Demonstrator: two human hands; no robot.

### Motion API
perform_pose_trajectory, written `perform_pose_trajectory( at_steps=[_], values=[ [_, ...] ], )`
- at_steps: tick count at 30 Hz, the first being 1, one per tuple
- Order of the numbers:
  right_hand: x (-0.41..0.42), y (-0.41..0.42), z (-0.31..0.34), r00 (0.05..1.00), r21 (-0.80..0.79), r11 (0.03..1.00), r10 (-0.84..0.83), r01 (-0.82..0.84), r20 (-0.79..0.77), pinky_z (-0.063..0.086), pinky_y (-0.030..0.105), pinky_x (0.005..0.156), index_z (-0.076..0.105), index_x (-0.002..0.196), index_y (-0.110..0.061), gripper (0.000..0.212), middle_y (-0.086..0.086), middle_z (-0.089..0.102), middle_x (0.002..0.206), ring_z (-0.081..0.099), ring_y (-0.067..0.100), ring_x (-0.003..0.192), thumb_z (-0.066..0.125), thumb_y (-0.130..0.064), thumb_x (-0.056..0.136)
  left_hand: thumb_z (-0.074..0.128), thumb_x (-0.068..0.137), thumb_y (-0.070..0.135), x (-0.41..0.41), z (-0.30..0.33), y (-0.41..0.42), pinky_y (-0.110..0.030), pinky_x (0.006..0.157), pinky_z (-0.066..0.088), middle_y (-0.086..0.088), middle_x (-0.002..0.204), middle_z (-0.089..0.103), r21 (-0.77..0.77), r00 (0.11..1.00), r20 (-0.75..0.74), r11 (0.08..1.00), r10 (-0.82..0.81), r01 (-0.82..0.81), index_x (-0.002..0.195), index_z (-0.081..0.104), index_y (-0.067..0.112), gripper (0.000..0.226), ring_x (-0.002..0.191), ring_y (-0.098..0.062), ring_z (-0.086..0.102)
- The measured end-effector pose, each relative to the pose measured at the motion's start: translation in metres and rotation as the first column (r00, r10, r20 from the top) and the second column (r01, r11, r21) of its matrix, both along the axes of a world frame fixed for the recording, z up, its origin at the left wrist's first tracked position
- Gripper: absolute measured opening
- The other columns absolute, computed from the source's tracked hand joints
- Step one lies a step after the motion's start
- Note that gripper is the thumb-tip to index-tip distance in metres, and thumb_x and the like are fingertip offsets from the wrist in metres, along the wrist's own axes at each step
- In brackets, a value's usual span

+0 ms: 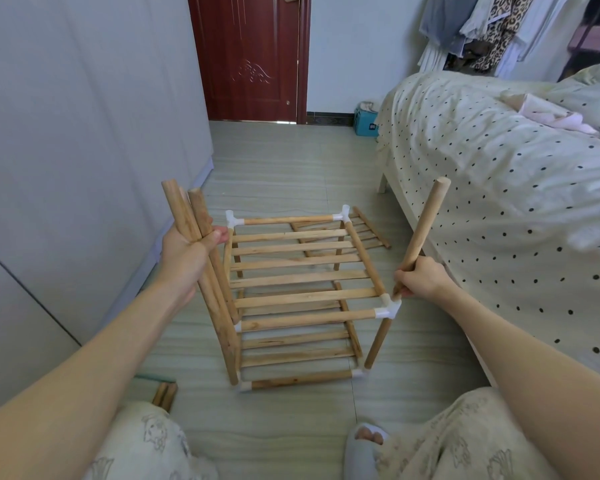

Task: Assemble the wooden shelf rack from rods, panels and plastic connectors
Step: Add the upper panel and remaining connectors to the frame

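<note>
A two-tier wooden rack (302, 271) stands on the floor, its slatted panels joined by rods and white plastic connectors. My left hand (191, 254) grips a bundle of loose wooden rods (194, 223) upright beside the rack's left side. My right hand (418, 277) grips a single rod (426, 223) near its lower end, tilted up to the right. That rod's lower tip sits at the white connector (388, 308) on the rack's near right corner. Whether it is seated inside the connector I cannot tell.
A spare slatted panel (368, 232) lies on the floor behind the rack. Two more rods (165, 394) lie near my left knee. A bed (499, 188) with a dotted cover runs along the right, a grey wardrobe (84, 150) along the left, a red door (250, 57) ahead.
</note>
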State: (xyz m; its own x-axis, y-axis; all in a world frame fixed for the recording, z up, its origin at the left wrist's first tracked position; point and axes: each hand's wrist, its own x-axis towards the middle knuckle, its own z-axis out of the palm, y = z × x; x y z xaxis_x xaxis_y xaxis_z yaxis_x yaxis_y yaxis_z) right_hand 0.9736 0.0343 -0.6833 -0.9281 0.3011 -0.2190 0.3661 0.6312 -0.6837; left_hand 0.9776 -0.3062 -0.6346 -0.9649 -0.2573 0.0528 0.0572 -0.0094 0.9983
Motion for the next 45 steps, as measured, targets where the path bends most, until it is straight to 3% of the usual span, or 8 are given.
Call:
perform_pose_trajectory(
  at_steps=[5,15,22,29,32,37,40,45],
  values=[
    [-0.003,0.002,0.001,0.998,-0.062,0.996,-0.066,0.066,0.008,0.057,0.038,0.077,0.055,0.084,-0.007,0.008,0.012,0.065,0.076,0.069,0.027,0.074,0.059,-0.013,0.088,0.054,0.092,-0.001,0.0,-0.001,-0.001,-0.043,0.1,0.045,-0.003,0.093,0.067,-0.02,1.0,0.0,1.0,-0.006,0.006,0.085,0.058,0.021,0.023,0.098,-0.023,0.065],
    [-0.001,0.003,-0.002,0.988,-0.075,0.988,-0.132,0.138,0.084,0.056,0.03,0.068,0.056,0.099,-0.002,0.017,0.016,0.068,0.09,0.067,0.02,0.066,0.06,-0.016,0.089,0.054,0.092,-0.001,0.0,-0.002,0.0,-0.043,0.099,0.046,-0.002,0.091,0.066,-0.017,1.0,-0.008,1.0,-0.005,0.005,0.085,0.057,0.021,0.023,0.097,-0.022,0.065],
    [-0.003,0.003,-0.004,0.989,0.014,0.994,-0.114,0.113,0.097,0.05,0.017,0.041,0.054,0.087,-0.005,0.017,0.015,0.067,0.084,0.065,0.016,0.057,0.066,-0.017,0.086,0.055,0.092,0.0,-0.003,-0.006,-0.001,-0.04,0.097,0.048,-0.001,0.092,0.066,-0.02,1.0,-0.014,1.0,-0.007,0.007,0.086,0.057,0.02,0.021,0.093,-0.019,0.065],
    [-0.007,0.003,-0.006,0.985,0.017,0.997,-0.071,0.069,0.158,0.05,0.021,0.046,0.05,0.088,-0.007,0.023,0.016,0.065,0.088,0.065,0.018,0.062,0.071,-0.01,0.08,0.053,0.092,-0.001,-0.008,-0.008,-0.003,-0.027,0.081,0.052,-0.003,0.095,0.066,0.032,1.0,-0.008,0.999,0.012,-0.012,0.095,0.055,0.016,0.017,0.082,-0.007,0.067],
    [-0.008,0.001,-0.003,0.983,0.027,0.997,-0.075,0.072,0.165,0.049,0.021,0.046,0.053,0.097,-0.004,0.025,0.017,0.065,0.091,0.063,0.017,0.062,0.071,-0.01,0.081,0.053,0.093,-0.001,-0.009,-0.007,-0.003,-0.029,0.085,0.051,-0.006,0.098,0.065,0.057,1.0,0.009,0.998,0.026,-0.026,0.106,0.052,0.008,0.017,0.09,-0.014,0.066],
    [0.002,-0.003,-0.008,0.969,0.1,0.993,-0.091,0.069,0.232,0.047,0.023,0.045,0.055,0.09,-0.004,0.019,0.012,0.06,0.079,0.057,0.017,0.054,0.063,-0.021,0.088,0.059,0.089,0.001,-0.002,-0.001,-0.004,-0.033,0.094,0.048,-0.005,0.099,0.066,0.03,1.0,-0.016,0.999,0.021,-0.021,0.091,0.058,0.018,0.017,0.099,-0.019,0.064],
    [0.009,-0.012,-0.004,0.954,0.161,0.986,-0.096,0.051,0.285,0.048,0.024,0.042,0.055,0.089,-0.005,0.026,0.011,0.063,0.07,0.062,0.019,0.049,0.055,-0.031,0.093,0.063,0.086,0.002,-0.001,0.004,-0.006,-0.03,0.093,0.047,0.002,0.097,0.066,0.013,0.999,-0.037,0.999,0.037,-0.037,0.101,0.062,0.011,0.017,0.096,-0.01,0.063],
    [0.01,-0.057,0.018,0.935,0.04,0.988,0.131,-0.152,0.33,0.049,0.02,0.043,0.063,0.093,-0.005,0.035,0.007,0.071,0.067,0.066,0.012,0.051,0.052,-0.038,0.094,0.064,0.086,0.004,0.009,0.011,-0.008,-0.018,0.072,0.051,-0.002,0.09,0.07,-0.052,0.993,-0.08,0.996,-0.081,0.077,0.101,0.063,0.005,0.016,0.084,-0.005,0.068]
  ],
)
